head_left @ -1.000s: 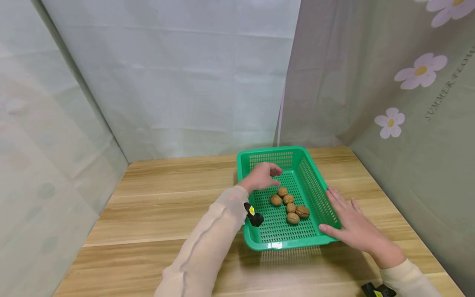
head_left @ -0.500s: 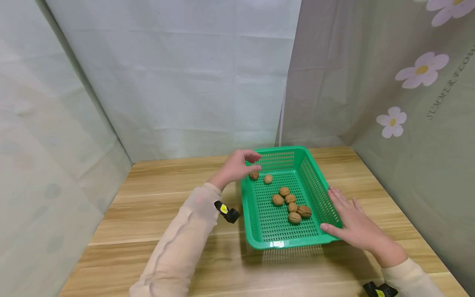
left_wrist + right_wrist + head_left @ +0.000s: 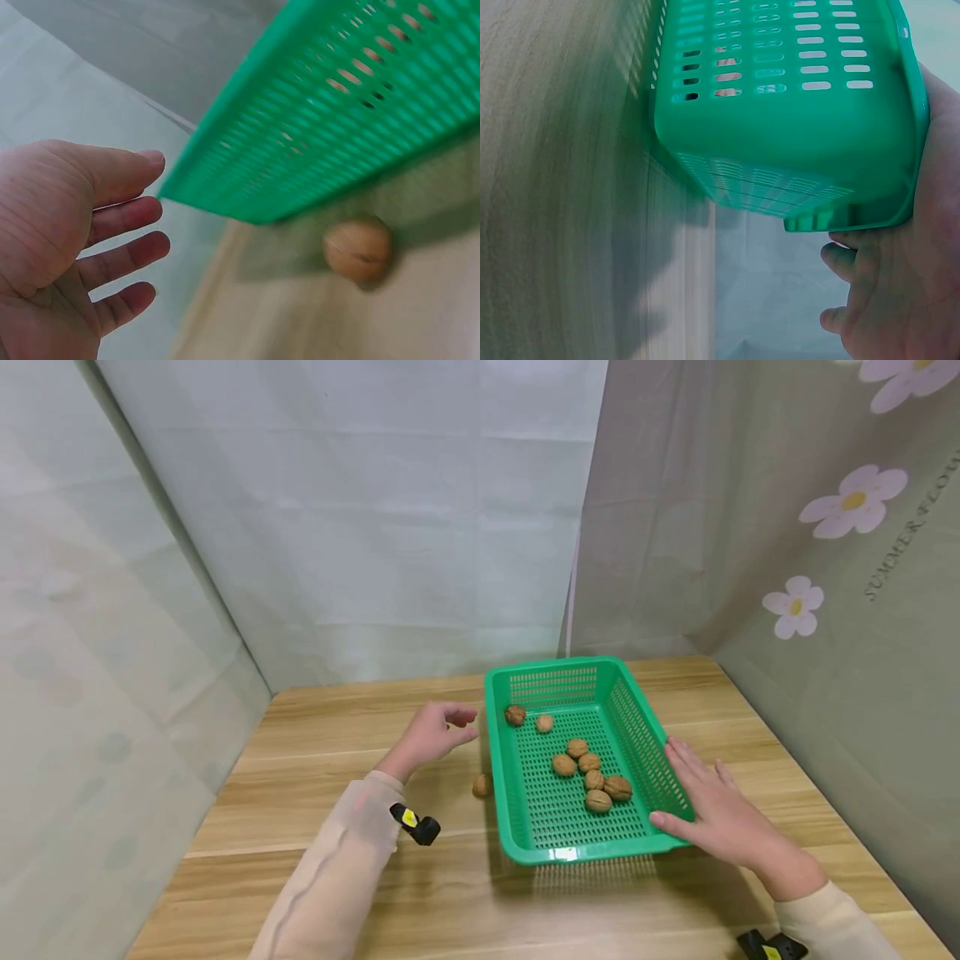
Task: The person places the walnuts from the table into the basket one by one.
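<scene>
A green plastic basket (image 3: 510, 793) with slotted walls stands on the wooden table. Several walnuts (image 3: 597, 801) lie on its floor, two of them near the far left corner. Another walnut (image 3: 482, 786) sits on the tabletop against the outside of the left wall; the left wrist view shows the same walnut (image 3: 358, 250), a little blurred. My left hand (image 3: 431, 737) hovers left of the basket, its fingers loosely bent and holding nothing. My right hand (image 3: 723, 814) rests on the basket's right rim, fingers extended along the outside and thumb over the edge near the front corner.
The wooden table (image 3: 315, 810) extends left and in front of the basket. A pale curtain (image 3: 375, 543) hangs behind it, and a flower-printed cloth (image 3: 847, 693) borders the right side. Each wrist carries a small black camera (image 3: 416, 824).
My left hand has moved left out of the basket to above the table. Two walnuts at the basket's far left and one on the table have come into sight. My right hand stays put.
</scene>
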`<state>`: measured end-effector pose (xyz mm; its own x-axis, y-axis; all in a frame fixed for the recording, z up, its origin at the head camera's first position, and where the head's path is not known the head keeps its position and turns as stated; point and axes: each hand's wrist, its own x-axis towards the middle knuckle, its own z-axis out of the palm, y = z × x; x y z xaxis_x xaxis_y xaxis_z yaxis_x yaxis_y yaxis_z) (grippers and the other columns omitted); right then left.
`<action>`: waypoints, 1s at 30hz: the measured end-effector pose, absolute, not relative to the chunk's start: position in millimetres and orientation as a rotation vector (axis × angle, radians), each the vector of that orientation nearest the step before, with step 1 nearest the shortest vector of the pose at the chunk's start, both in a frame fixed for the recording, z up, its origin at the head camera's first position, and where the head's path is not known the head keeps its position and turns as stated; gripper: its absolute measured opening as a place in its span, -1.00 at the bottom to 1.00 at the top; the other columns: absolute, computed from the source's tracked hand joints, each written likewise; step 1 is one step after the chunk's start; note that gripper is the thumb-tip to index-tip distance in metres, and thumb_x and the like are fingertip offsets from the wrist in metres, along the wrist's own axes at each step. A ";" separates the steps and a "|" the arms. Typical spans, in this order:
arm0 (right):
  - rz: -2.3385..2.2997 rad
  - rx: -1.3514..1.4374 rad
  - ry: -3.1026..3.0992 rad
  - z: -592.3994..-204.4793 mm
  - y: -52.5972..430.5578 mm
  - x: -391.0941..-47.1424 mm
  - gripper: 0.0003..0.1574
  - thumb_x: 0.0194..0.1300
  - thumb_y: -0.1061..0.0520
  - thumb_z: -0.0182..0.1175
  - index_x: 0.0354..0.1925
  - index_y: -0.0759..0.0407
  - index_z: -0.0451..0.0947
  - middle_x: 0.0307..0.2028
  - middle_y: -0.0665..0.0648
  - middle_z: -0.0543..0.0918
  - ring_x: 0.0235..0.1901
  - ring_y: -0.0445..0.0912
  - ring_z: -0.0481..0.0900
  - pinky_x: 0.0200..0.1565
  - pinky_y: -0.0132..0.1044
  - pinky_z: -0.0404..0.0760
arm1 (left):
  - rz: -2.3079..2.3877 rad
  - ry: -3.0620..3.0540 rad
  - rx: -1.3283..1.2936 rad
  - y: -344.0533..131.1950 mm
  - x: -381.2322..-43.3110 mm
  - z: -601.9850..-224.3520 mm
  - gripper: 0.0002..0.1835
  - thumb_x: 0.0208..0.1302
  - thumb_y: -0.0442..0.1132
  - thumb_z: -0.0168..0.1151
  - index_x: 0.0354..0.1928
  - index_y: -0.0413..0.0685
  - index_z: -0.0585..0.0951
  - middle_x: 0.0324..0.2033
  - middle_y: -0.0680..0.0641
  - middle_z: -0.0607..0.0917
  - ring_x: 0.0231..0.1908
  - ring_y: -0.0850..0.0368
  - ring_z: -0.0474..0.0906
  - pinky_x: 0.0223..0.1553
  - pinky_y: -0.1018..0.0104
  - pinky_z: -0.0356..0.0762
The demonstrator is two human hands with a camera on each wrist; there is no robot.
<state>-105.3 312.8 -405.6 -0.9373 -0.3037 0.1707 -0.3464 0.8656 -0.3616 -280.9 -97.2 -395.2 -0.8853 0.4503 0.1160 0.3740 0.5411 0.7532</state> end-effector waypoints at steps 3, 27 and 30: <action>0.593 0.512 -2.931 -405.5 312.8 -105.3 0.20 0.28 -0.25 0.20 0.51 0.28 -0.21 0.51 0.15 -0.23 0.48 0.09 -0.27 0.33 0.26 -0.43 | 1.270 2.681 0.713 -102.4 -275.4 -411.8 -0.64 0.21 -0.19 0.36 0.05 -0.12 0.65 -0.06 -0.05 0.69 -0.05 0.03 0.56 -0.02 0.05 0.53; 0.593 0.512 -2.929 -404.7 312.3 -105.6 0.19 0.28 -0.24 0.19 0.50 0.29 -0.20 0.51 0.16 -0.22 0.48 0.09 -0.27 0.33 0.29 -0.40 | 1.164 2.592 0.893 -98.2 -255.1 -479.5 -0.39 -0.05 -0.16 0.55 0.08 -0.24 0.60 0.01 -0.11 0.65 0.12 -0.02 0.50 0.20 0.10 0.38; 0.594 0.510 -2.929 -404.7 312.3 -105.7 0.19 0.28 -0.24 0.20 0.50 0.29 -0.21 0.51 0.16 -0.22 0.48 0.09 -0.26 0.33 0.29 -0.40 | 1.154 2.607 0.885 -97.4 -255.4 -481.8 -0.40 -0.07 -0.16 0.55 0.06 -0.22 0.61 0.01 -0.11 0.65 0.12 -0.01 0.49 0.20 0.12 0.38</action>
<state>-105.7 312.3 -404.7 -0.9375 -0.3029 0.1711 -0.3456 0.8670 -0.3591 -255.4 -97.4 -481.8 -0.8130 0.5751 0.0913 0.4543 0.5284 0.7172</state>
